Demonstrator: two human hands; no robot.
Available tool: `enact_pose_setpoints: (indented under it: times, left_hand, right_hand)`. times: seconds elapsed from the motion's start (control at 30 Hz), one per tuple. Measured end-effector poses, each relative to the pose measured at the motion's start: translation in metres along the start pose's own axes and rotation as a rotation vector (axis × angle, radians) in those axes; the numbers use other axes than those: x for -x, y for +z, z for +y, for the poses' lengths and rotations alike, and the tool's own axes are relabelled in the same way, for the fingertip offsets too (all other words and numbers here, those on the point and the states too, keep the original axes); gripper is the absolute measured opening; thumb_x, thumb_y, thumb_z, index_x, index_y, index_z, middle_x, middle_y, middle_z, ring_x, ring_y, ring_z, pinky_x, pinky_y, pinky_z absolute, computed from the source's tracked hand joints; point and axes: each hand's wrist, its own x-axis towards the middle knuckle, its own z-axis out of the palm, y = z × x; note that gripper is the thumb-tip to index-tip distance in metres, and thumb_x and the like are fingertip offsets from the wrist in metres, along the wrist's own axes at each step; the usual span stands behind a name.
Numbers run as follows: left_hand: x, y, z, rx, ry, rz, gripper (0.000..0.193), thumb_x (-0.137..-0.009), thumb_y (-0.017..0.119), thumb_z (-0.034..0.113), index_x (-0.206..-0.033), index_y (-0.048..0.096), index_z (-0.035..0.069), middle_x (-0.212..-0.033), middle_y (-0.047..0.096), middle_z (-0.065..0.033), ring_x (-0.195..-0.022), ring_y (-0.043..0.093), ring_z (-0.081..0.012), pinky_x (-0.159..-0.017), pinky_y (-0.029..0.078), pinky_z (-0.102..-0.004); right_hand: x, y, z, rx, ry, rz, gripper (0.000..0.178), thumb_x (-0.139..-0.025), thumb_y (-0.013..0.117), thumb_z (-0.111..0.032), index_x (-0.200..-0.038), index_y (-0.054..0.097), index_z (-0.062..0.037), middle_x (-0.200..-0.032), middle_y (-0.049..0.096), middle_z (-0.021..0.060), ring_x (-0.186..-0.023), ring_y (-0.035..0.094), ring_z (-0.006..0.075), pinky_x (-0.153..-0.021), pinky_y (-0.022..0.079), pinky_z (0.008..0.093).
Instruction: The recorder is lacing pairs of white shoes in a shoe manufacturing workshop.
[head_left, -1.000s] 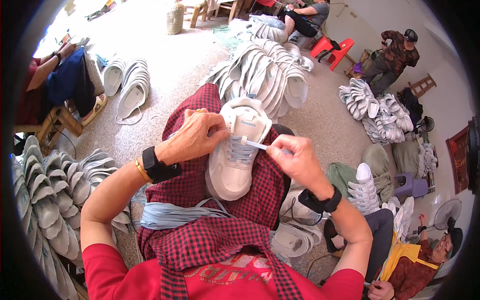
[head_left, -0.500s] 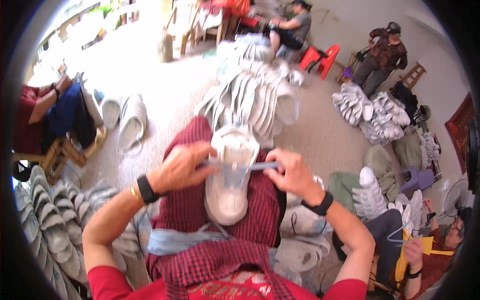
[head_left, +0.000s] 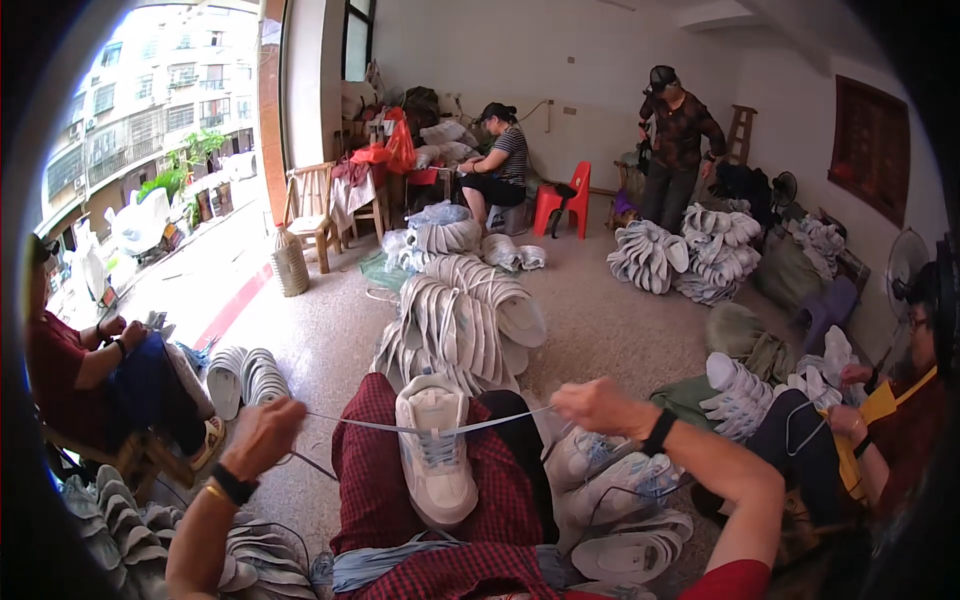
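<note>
A white shoe upper (head_left: 440,490) with grey-blue lacing rests on my lap, toe toward me, over a red-and-black checked apron (head_left: 365,450). A pale grey-blue shoelace (head_left: 500,421) spans the shoe in a shallow curve. My left hand (head_left: 265,435) pinches the lace out to the left of my knee, with a loose end trailing below it. To the right, my right hand (head_left: 605,408) has its fingers closed on the other side of the lace. Both hands are held well apart, clear of the shoe. A bundle of grey-blue laces (head_left: 385,567) lies across my waist.
Stacked uppers (head_left: 450,330) stand just beyond my knees. More shoes lie beside me, at right (head_left: 625,490) and left (head_left: 110,520). Co-workers sit left (head_left: 75,360) and right (head_left: 900,420); another sits at the back near a red chair (head_left: 565,205), and one person (head_left: 680,140) stands.
My hands have spread outward from close beside the shoe, drawing the lace out long between them. The view has tilted up, showing more of the room.
</note>
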Motion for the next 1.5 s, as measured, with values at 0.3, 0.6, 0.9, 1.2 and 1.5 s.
enact_pose_setpoints:
  times: [0.3, 0.6, 0.9, 1.2, 1.5]
  left_hand:
    - [0.088, -0.107, -0.083, -0.348, -0.283, 0.381, 0.008, -0.089, 0.052, 0.005, -0.082, 0.054, 0.001, -0.076, 0.054, -0.0187, -0.073, 0.059, -0.0408, -0.061, 0.045, -0.0461]
    - [0.148, -0.18, -0.1, -0.371, -0.534, 0.456, 0.012, -0.097, 0.05, 0.009, -0.093, 0.054, -0.001, -0.083, 0.053, -0.0222, -0.08, 0.057, -0.0426, -0.07, 0.045, -0.046]
    - [0.204, -0.187, -0.168, -1.011, -0.484, 0.495, 0.031, -0.102, 0.049, 0.006, -0.132, 0.058, 0.007, -0.147, 0.047, -0.0238, -0.141, 0.041, -0.039, -0.119, 0.031, -0.0478]
    - [0.106, -0.14, -0.081, -0.646, -0.423, 0.925, 0.035, -0.105, 0.044, 0.004, -0.136, 0.059, 0.01, -0.136, 0.057, -0.0173, -0.126, 0.054, -0.0296, -0.105, 0.044, -0.0379]
    - [0.024, -0.042, -0.008, 0.286, -0.348, 1.132, 0.028, -0.103, 0.051, 0.007, -0.125, 0.064, -0.004, -0.108, 0.068, -0.0083, -0.096, 0.061, -0.0155, -0.086, 0.05, -0.0309]
  right_hand:
    - [0.098, -0.131, 0.038, 0.303, 0.363, 0.073, 0.006, -0.086, 0.057, -0.008, -0.092, 0.057, -0.0069, -0.081, 0.056, 0.0148, -0.073, 0.061, 0.0373, -0.063, 0.049, 0.0483]
    - [0.11, -0.176, 0.029, 0.595, 0.458, 0.342, 0.005, -0.085, 0.057, -0.002, -0.089, 0.06, -0.0035, -0.083, 0.054, 0.0148, -0.073, 0.059, 0.035, -0.065, 0.048, 0.0479]
    - [0.124, -0.183, 0.005, 0.802, 0.573, 0.53, 0.016, -0.08, 0.058, 0.009, -0.092, 0.066, 0.0009, -0.089, 0.053, 0.0128, -0.081, 0.056, 0.0297, -0.073, 0.048, 0.0401]
    - [0.072, -0.093, -0.032, -0.028, 0.724, 1.036, 0.014, -0.088, 0.061, 0.001, -0.097, 0.07, -0.0053, -0.082, 0.069, 0.0045, -0.072, 0.063, 0.0109, -0.059, 0.048, 0.0284]
    - [-0.037, 0.038, -0.043, -0.87, 0.584, 0.813, 0.006, -0.09, 0.071, -0.009, -0.09, 0.067, -0.0037, -0.082, 0.069, 0.0008, -0.074, 0.06, 0.0075, -0.069, 0.05, 0.0268]
